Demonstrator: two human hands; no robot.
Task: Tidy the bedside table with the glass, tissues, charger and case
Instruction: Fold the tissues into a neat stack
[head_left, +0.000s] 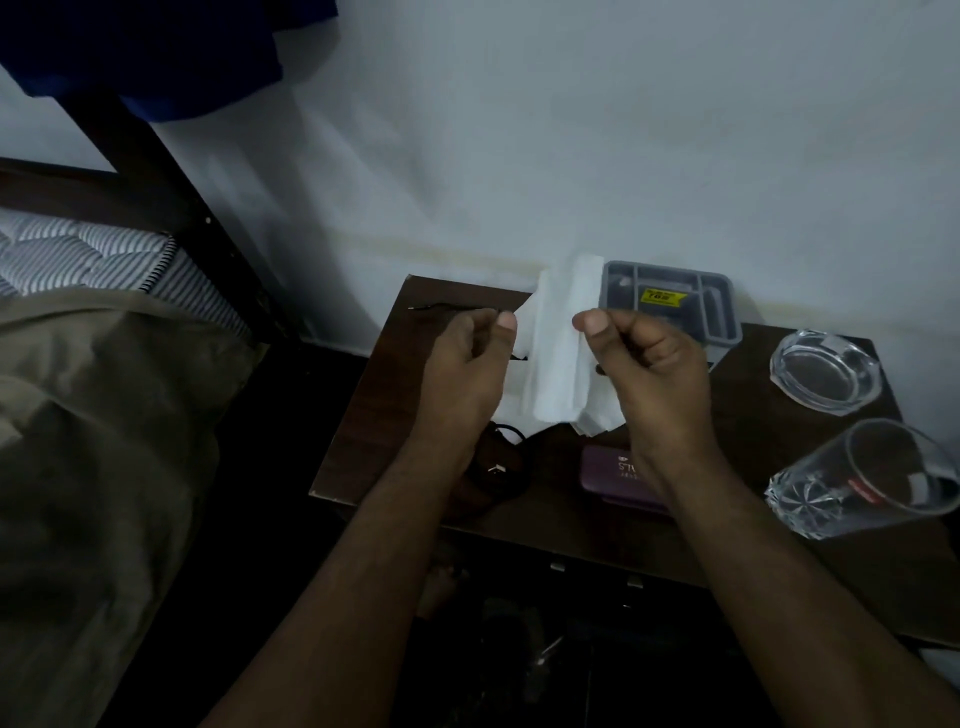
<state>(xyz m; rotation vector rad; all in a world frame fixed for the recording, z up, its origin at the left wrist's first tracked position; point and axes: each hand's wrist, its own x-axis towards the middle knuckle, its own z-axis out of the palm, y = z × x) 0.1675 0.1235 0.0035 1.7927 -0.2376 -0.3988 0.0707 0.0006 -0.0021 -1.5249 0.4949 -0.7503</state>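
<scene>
Both hands hold a white tissue (558, 343) up over the dark wooden bedside table (374, 415). My left hand (467, 364) pinches its left edge and my right hand (644, 364) pinches its right edge. More white tissues (597, 418) lie flat beneath. A black charger with its coiled cable (501, 467) lies under my left wrist. A purple case (610, 470) lies under my right wrist, partly hidden. A clear drinking glass (862, 480) stands at the table's right front.
A grey compartment tray (670, 301) with a yellow label sits against the wall. A glass ashtray (826, 371) is at the right back. A thin black cable (441, 307) runs along the back left. A bed with an olive blanket (93, 415) lies left.
</scene>
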